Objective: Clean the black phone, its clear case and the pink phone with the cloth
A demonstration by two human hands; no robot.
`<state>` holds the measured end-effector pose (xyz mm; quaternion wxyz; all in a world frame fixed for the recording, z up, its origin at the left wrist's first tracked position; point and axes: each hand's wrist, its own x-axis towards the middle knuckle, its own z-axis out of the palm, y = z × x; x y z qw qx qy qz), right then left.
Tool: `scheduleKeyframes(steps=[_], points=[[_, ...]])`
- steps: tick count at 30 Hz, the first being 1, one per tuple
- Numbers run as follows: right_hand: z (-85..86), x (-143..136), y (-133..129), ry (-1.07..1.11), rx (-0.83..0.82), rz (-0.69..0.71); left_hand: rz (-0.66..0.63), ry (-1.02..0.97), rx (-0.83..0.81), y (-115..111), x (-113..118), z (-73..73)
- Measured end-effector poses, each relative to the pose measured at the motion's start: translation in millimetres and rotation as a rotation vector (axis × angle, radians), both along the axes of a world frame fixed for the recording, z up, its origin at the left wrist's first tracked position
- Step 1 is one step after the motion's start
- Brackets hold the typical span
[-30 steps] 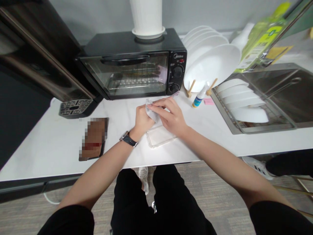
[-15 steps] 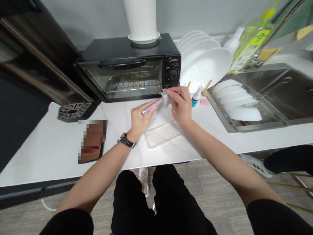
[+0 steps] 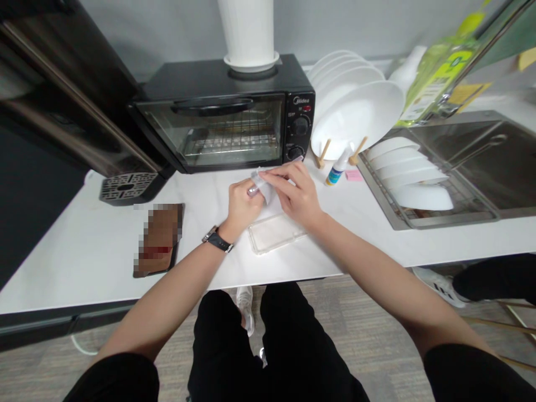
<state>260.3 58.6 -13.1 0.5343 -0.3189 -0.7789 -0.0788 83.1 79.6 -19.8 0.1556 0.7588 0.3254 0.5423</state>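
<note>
My left hand (image 3: pixel 245 205) is closed around a slim phone with a shiny pale purple edge (image 3: pixel 253 191), held just above the counter. My right hand (image 3: pixel 300 195) pinches a thin white wipe (image 3: pixel 267 192) and presses it against the phone near the left fingers. Both hands hide most of the phone; a bit of its far end shows beyond the right fingers. Below the hands, a clear phone case (image 3: pixel 274 233) lies flat on the counter, its right end covered by my right hand. To the right stands a small white spray bottle with a blue label (image 3: pixel 336 172).
Behind the hands is a black toaster oven (image 3: pixel 218 131) with a white pot (image 3: pixel 249 33) on top. A dark phone (image 3: pixel 161 240) lies at left beside the coffee machine's drip tray (image 3: pixel 125 187). White plates (image 3: pixel 355 117), a pink note (image 3: pixel 354 176) and a sink rack of bowls (image 3: pixel 422 196) are at right.
My right hand has moved left and slightly down with the wipe, along the phone to the end by my left hand. The phone's near end is now largely covered.
</note>
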Motion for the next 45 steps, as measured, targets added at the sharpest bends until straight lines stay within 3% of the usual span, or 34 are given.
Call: scheduleKeyframes(steps=[5, 9, 13, 18, 22, 24, 29, 33, 36, 40, 45], points=[[2.3, 28, 18, 0.117, -0.017, -0.187, 0.036, -0.041, -0.037, -7, 1, 8.2], [1.7, 33, 22, 0.157, 0.002, -0.227, 0.016, -0.043, -0.036, -9, 2, 8.8], [0.1, 23, 16, 0.142, 0.005, -0.172, 0.004, -0.048, -0.039, -6, 2, 6.0], [0.1, -7, -3, 0.040, 0.057, 0.033, 0.013, 0.013, -0.029, 0, 0, -1.4], [0.7, -20, -12, -0.065, -0.058, 0.091, -0.021, 0.008, -0.016, 4, -1, -6.7], [0.7, -16, -10, -0.084, -0.091, 0.060, -0.006, 0.015, 0.006, 4, -1, -6.7], [1.0, 12, 8, 0.030, 0.023, -0.069, 0.050, -0.006, -0.016, -1, 0, 1.8], [1.0, 34, 21, 0.102, -0.035, -0.220, 0.016, -0.041, -0.049, -7, 0, 8.5], [-0.6, 38, 24, 0.121, -0.053, -0.256, 0.014, -0.049, -0.075, -8, 1, 9.3], [-2.4, 30, 22, 0.114, -0.057, -0.202, 0.014, -0.056, -0.099, -7, 2, 7.6], [-2.6, 5, 8, 0.037, -0.027, -0.014, 0.037, -0.036, -0.077, -3, 2, 3.9]])
